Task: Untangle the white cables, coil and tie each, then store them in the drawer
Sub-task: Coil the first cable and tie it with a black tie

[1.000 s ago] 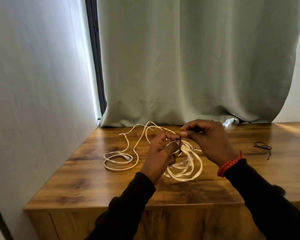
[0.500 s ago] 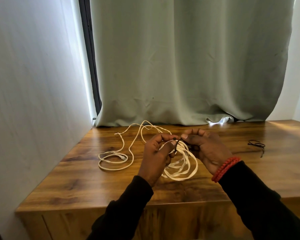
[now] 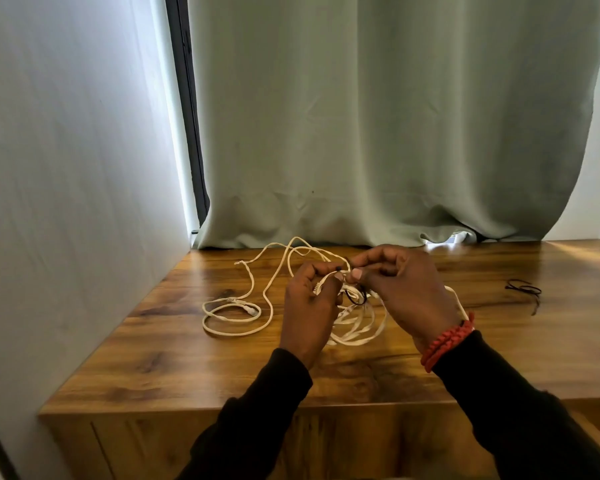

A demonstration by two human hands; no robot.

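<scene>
A coiled flat white cable (image 3: pixel 359 329) hangs between my hands just above the wooden top (image 3: pixel 187 368). My left hand (image 3: pixel 309 306) grips the coil near its top. My right hand (image 3: pixel 402 292) pinches a thin black tie (image 3: pixel 355 297) that loops around the coil, its end held between both thumbs. A second white cable (image 3: pixel 236 313) lies loose on the wood to the left, with a strand running back toward my hands.
Another black tie (image 3: pixel 523 289) lies on the wood at the right. A grey-green curtain (image 3: pixel 378 133) hangs behind the top, a white wall (image 3: pixel 66 202) closes the left side. A cabinet front (image 3: pixel 153 445) sits below the front edge.
My hands have drawn closer together on the coil. The black tie, earlier held upright between the fingers, now loops under the coil. The camera has shifted a little.
</scene>
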